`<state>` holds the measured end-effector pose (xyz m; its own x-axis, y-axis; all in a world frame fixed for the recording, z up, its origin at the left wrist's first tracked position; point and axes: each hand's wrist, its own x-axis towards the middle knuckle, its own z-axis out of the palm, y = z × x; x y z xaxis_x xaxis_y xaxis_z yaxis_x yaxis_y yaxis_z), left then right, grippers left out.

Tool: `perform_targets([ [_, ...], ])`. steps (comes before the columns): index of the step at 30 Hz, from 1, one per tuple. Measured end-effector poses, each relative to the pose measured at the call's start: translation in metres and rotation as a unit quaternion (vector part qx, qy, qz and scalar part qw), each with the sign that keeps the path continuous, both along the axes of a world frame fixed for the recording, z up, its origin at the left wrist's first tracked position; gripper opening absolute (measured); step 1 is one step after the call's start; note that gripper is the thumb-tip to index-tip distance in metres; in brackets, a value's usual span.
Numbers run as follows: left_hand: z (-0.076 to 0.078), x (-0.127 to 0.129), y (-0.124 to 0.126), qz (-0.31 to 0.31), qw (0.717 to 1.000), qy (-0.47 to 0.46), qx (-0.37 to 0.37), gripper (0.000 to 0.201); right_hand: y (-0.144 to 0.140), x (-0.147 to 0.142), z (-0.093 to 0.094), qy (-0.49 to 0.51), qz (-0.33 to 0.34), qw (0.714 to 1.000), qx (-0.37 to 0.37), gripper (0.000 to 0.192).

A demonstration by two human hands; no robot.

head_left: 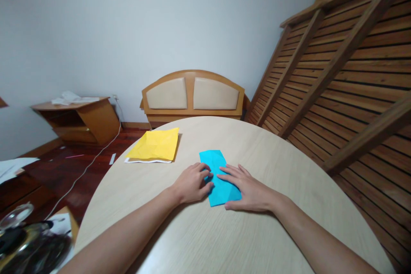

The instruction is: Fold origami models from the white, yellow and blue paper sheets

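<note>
A blue sheet of folded paper lies on the round table in front of me, its long side running away from me and crease lines showing on it. My left hand rests at its left edge, fingers bent, with the fingertips on the paper. From the right, my right hand lies nearly flat, its spread fingers over the paper's right part and the thumb near the lower right corner. Neither hand lifts the paper. Further left sits a yellow sheet of paper, creased, with white paper showing under its near edge.
The round table has a pale wood top. Behind it stands a headboard with cream panels. A slatted wooden bed frame leans along the right. On the left are a small cabinet and a white cable on the floor.
</note>
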<state>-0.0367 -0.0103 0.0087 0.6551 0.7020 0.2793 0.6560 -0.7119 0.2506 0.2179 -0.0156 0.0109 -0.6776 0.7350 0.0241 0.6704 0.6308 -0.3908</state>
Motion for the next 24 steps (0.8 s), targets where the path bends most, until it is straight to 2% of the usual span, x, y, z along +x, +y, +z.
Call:
perform_targets([
  [2,-0.002,-0.001,0.001,-0.010,1.000,-0.009,-0.005,0.032,0.001,0.001,-0.001,0.000,-0.002,1.000,-0.003,0.096],
  [6,-0.001,-0.002,0.001,-0.026,1.000,-0.011,-0.014,0.037,-0.001,0.000,0.002,0.016,-0.006,1.000,0.015,0.088],
  [15,0.004,-0.008,0.005,-0.066,0.998,-0.004,-0.025,0.047,-0.001,-0.002,0.016,0.064,0.001,0.997,0.038,0.033],
  [24,0.000,-0.004,0.005,-0.065,0.997,-0.033,-0.008,0.025,0.004,-0.002,0.013,0.079,0.016,0.992,0.094,0.042],
])
